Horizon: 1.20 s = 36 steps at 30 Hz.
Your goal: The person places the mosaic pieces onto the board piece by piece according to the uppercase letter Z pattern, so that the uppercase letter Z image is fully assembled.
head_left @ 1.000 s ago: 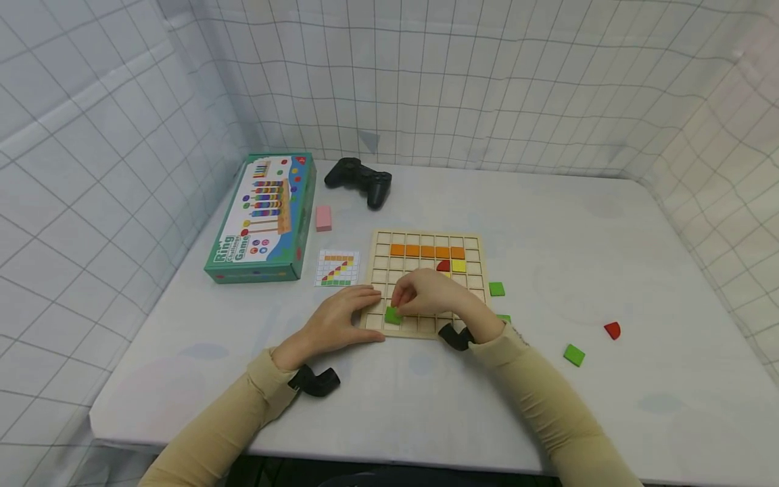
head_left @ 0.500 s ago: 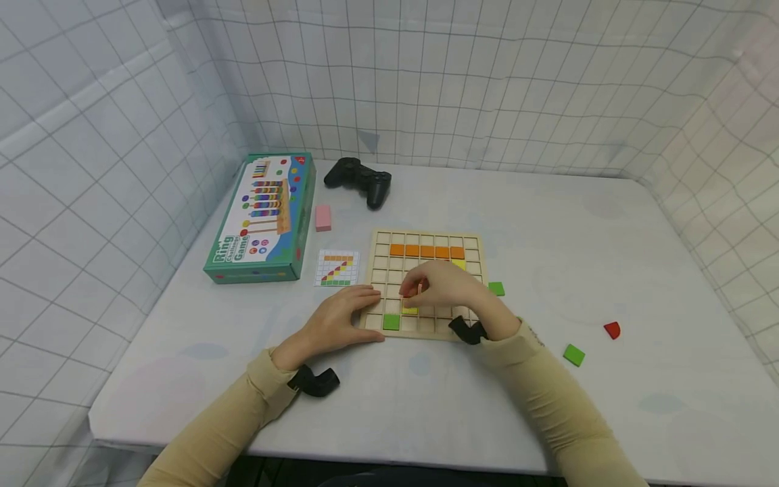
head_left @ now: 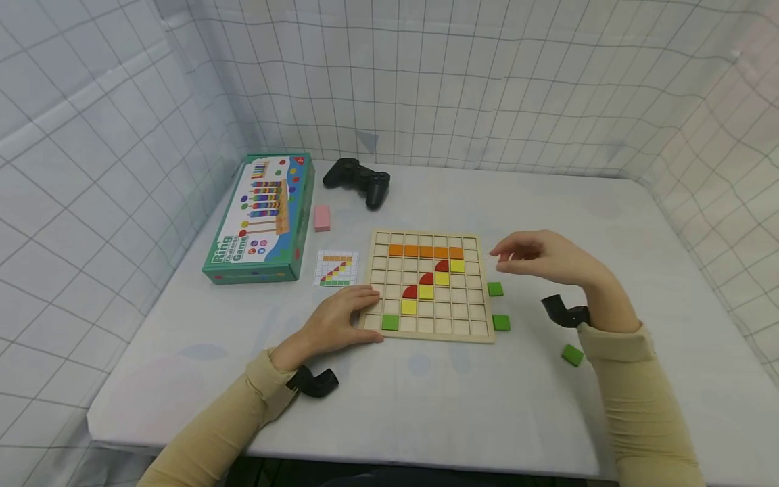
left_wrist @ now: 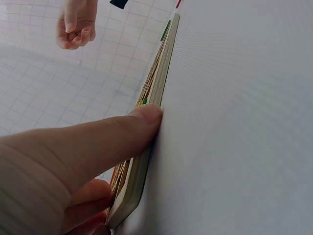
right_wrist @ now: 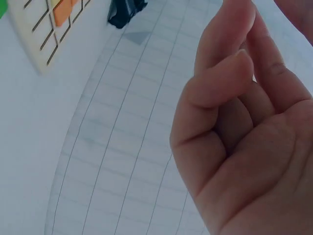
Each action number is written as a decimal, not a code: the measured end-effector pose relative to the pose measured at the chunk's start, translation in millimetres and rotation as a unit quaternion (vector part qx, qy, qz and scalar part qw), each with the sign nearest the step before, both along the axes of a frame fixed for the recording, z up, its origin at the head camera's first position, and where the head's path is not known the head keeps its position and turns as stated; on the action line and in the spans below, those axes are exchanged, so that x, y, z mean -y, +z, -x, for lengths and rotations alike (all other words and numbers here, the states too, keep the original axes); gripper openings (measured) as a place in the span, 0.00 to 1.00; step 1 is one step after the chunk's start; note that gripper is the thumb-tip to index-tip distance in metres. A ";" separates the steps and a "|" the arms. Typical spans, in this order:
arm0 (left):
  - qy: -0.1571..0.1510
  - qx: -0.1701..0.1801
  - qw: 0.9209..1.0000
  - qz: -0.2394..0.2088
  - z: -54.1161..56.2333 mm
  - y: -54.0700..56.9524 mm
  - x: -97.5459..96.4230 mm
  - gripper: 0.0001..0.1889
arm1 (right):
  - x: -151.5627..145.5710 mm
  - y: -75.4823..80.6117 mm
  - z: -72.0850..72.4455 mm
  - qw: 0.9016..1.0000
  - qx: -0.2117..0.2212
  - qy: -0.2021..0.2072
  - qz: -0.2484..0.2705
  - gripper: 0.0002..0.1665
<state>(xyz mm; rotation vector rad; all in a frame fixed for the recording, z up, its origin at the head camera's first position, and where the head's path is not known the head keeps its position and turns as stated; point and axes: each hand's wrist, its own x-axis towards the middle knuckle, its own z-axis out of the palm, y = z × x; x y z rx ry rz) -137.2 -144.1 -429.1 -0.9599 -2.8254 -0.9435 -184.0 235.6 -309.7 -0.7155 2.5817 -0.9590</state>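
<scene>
White counter (head_left: 426, 412) | pale wooden grid board (head_left: 443, 327) at its middle: five orange tiles (head_left: 427, 251), red-and-yellow diagonal (head_left: 426, 292), one green tile (head_left: 390, 322) | left hand (head_left: 337, 321): thumb and fingers grip board's near-left corner | right hand (head_left: 550, 257): fingers loosely curled, holding nothing | green box (head_left: 262, 220) reads "Ring", "Game"

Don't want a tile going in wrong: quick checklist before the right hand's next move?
1. Board steadied: ok. The left hand grips the wooden board at its near left corner.
2. Right hand free: ok. Nothing visible in it; it hovers off the board's right side.
3. Pattern card readable from above: ok. Uncovered, left of the board.
4. Green row matches card: not ok. One green tile in the bottom row; the card shows several.
5. Spare green tiles at hand: ok. Three, right of the board.
6. Enough greens to finish: cannot tell. Card print too small to count surely.
</scene>
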 end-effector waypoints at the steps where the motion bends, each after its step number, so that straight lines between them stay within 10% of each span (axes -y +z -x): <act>1: 0.000 -0.001 1.000 -0.001 0.0 -0.2 -0.1 0.39 | -9.2 0.5 -2.2 1.000 -0.003 -0.019 -0.004 0.16; 14: 0.000 0.000 1.000 -0.003 -0.3 -0.3 -0.4 0.39 | -119.5 -10.9 -30.7 0.982 -0.001 -0.146 0.120 0.16; 36: -0.005 -0.002 1.000 -0.006 -1.1 0.8 0.2 0.39 | -176.5 -65.1 -44.8 0.977 0.065 -0.122 0.165 0.23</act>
